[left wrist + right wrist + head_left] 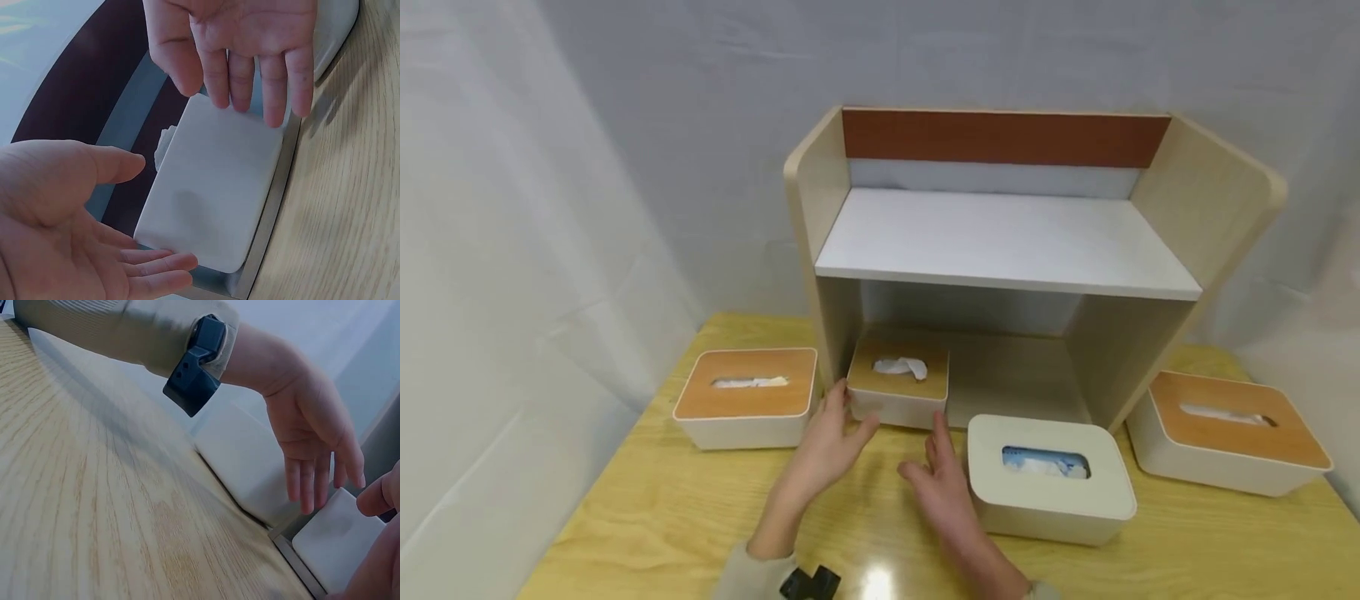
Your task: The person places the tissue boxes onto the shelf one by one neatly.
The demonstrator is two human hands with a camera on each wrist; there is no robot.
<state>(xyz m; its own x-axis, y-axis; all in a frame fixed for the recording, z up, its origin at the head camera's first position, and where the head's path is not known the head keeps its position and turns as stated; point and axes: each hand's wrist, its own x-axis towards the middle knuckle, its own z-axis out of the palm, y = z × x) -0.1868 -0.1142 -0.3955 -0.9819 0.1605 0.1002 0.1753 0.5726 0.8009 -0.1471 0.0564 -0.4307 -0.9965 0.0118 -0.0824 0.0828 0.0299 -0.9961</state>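
Observation:
A small tissue box (898, 407) with a wood-look lid and white sides sits on the lower board of the shelf unit, against its left side panel. White tissue pokes out of its slot. At the box's left front corner is my left hand (829, 446), fingers extended along that side. On the other side, my right hand (942, 483) has its fingertips at the right front corner. Both thumbs point inward, apart from the box. In the left wrist view, the white front face (215, 181) lies between the fingers of both hands.
The shelf unit's white upper board (1000, 237) overhangs the lower compartment. A wood-lidded tissue box (745, 429) stands left of the unit, another (1232, 454) at right. A larger cream tissue box (1052, 521) stands in front, close beside my right hand.

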